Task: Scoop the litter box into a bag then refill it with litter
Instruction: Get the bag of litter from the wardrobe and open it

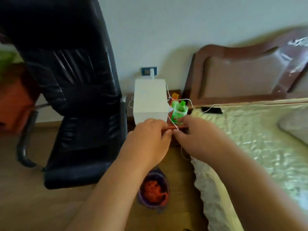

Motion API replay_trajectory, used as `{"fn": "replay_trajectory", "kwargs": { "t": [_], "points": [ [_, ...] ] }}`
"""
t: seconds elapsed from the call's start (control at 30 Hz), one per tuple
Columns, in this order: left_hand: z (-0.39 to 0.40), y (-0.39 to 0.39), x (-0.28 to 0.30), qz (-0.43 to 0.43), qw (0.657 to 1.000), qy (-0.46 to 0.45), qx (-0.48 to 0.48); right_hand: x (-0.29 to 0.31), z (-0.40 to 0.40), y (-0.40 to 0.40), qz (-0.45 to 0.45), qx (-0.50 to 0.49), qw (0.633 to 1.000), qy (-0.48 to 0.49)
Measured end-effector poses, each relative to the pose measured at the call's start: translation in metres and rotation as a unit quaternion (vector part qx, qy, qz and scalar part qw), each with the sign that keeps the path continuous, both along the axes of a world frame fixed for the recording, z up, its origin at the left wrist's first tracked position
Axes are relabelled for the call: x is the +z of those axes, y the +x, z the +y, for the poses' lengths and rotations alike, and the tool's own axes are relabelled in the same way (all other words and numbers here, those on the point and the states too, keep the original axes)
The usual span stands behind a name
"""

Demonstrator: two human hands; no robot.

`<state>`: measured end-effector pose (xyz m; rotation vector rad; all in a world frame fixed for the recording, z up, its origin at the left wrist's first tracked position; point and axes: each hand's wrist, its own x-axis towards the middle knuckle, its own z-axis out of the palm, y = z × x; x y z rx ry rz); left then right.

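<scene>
Fingers of both hands pinching thin orange item over nightstand edge

Green bottle: a label with dark marks, too blurred to read.
White box: plain faces, no print showing.
Wall socket: no markings legible.
Readable text anywhere: none.
</scene>
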<state>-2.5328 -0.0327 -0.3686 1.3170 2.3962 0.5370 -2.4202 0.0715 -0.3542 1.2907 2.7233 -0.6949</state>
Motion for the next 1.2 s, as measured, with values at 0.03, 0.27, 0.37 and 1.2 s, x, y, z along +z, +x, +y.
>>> {"fn": "replay_trajectory", "kwargs": {
  "t": [0.03,0.27,0.37,1.2],
  "points": [
    [0.002,0.007,0.035,0.014,1.0,0.015,0.0,0.036,-0.001,0.01,0.016,0.001,1.0,0.019],
    [0.0,0.058,0.226,0.104,0.988,0.107,-0.03,0.227,-0.009,0.094,0.1,-0.029,0.987,0.125],
    [-0.005,0.081,0.268,0.116,0.986,0.115,-0.034,0.264,-0.009,0.128,0.114,-0.047,0.982,0.141],
    [0.075,0.178,0.277,0.125,0.945,0.111,-0.283,0.275,-0.031,0.293,0.037,-0.343,0.917,0.199]
  ]
}}
